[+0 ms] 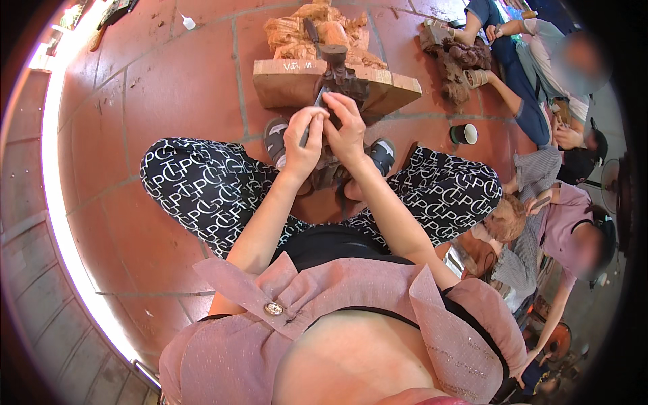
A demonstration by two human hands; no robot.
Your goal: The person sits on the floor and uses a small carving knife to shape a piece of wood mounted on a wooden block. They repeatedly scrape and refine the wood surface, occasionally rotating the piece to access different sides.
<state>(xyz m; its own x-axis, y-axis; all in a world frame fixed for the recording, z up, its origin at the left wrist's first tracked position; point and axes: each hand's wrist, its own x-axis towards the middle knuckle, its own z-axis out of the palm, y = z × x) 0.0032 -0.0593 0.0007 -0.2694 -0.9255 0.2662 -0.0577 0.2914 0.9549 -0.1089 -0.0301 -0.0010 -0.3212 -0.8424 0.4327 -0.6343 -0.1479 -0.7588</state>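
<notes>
Right, we hold a small dark wood carving [337, 73] between both hands, just above our feet and against the front edge of a pale wood block [297, 81]. The carving is dark brown, knobbly, upright, its lower part hidden behind our fingers. Our left hand [302, 138] is closed around a thin dark tool [305, 135], only a sliver of which shows, its tip near the base of the carving. Our right hand [347, 131] curls onto the carving's lower end, fingers pressed together on it. Behind the block sits a lighter rough carved piece [314, 30]. We sit on red floor tiles [169, 88], knees apart in black-and-white patterned trousers [202, 189]. A dark cup [464, 133] stands to the right; other people [540, 67] sit well apart.
</notes>
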